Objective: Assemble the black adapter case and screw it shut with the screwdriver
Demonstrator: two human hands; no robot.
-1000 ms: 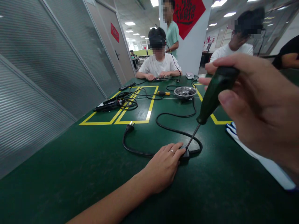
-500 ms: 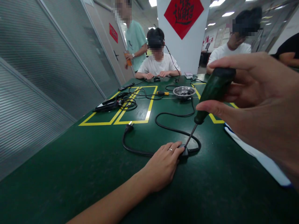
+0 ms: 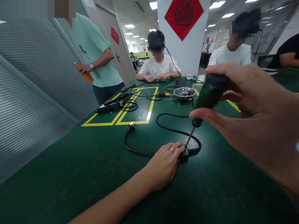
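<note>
A small black box on a power cord (image 3: 184, 151) lies on the green table, partly covered by my left hand (image 3: 164, 161). The fingers of that hand press on the box and hold it down; a ring is on one of them. My right hand (image 3: 252, 109) is closed round the dark green handle of a screwdriver (image 3: 206, 95). Its shaft slants down and the tip meets the top of the box. From the box the black cord (image 3: 140, 152) runs left to a two-pin plug (image 3: 131, 127), while its other side loops back across the table.
A metal bowl (image 3: 184, 93) with small dark parts stands farther back, beside a yellow-and-black screwdriver (image 3: 163, 94). Coiled black cables (image 3: 128, 104) lie at left over yellow tape. Across the table sits a person (image 3: 156, 59); another person (image 3: 93, 53) stands at left holding an orange bottle.
My right hand and the screwdriver handle have shifted slightly left and down, the tip staying on the box. The standing person has come nearer on the left. My left hand stays put.
</note>
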